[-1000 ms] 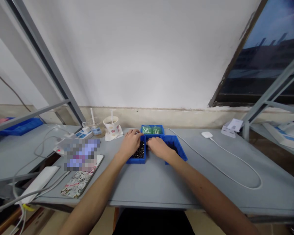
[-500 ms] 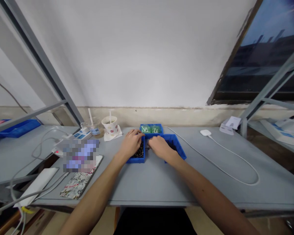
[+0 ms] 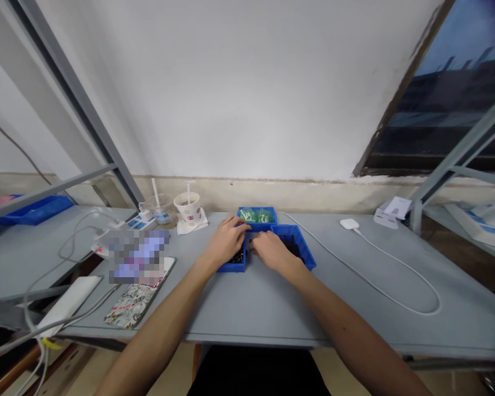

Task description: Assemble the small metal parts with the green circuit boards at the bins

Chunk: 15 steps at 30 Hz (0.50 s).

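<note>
Many small dark pieces (image 3: 239, 257), loose in the left blue bin (image 3: 232, 268), partly hidden under the left hand (image 3: 227, 239). Probably light, hard and stiff, perhaps slippery; best pinched by the sides, thumb against fingertip. Left hand: curled over that bin, fingers bent, any grip out of sight, cannot tell. And over to the right hand (image 3: 268, 248), just right of the pieces, fingers bunched near a tiny dark bit (image 3: 251, 246), too small to tell whether held. Farther right, the right blue bin (image 3: 303, 242), dark contents (image 3: 292, 246) too dim to name. Far side: green packets (image 3: 265, 215) in a small far bin (image 3: 266, 226). Far left, a paper cup (image 3: 188, 210).
</note>
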{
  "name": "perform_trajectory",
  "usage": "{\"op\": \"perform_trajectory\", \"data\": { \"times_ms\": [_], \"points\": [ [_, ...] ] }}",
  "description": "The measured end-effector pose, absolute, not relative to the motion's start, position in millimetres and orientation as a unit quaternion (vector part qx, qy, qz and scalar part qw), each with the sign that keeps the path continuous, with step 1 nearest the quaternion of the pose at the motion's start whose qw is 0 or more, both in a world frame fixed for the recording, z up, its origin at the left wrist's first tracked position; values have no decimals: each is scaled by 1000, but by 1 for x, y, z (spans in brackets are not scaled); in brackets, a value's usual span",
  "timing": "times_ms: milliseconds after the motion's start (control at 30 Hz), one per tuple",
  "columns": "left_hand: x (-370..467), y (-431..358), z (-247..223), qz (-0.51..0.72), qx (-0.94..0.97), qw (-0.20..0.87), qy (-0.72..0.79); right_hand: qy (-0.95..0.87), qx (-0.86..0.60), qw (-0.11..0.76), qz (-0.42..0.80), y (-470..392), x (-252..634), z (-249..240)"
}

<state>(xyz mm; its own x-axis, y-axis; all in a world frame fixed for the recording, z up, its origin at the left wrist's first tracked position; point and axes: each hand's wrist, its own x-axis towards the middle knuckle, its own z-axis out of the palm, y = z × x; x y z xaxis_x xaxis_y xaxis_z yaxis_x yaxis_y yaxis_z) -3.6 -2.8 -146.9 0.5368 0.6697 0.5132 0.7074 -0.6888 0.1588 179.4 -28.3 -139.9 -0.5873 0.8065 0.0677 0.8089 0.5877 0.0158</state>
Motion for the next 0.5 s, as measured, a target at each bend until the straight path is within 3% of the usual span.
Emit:
{"op": "perform_trajectory", "data": {
  "times_ms": [500],
  "points": [
    [-2, -4, -147, -283, -884, 23, -372, -870, -492, 20, 27, -37, 186, -138]
  ]
}}
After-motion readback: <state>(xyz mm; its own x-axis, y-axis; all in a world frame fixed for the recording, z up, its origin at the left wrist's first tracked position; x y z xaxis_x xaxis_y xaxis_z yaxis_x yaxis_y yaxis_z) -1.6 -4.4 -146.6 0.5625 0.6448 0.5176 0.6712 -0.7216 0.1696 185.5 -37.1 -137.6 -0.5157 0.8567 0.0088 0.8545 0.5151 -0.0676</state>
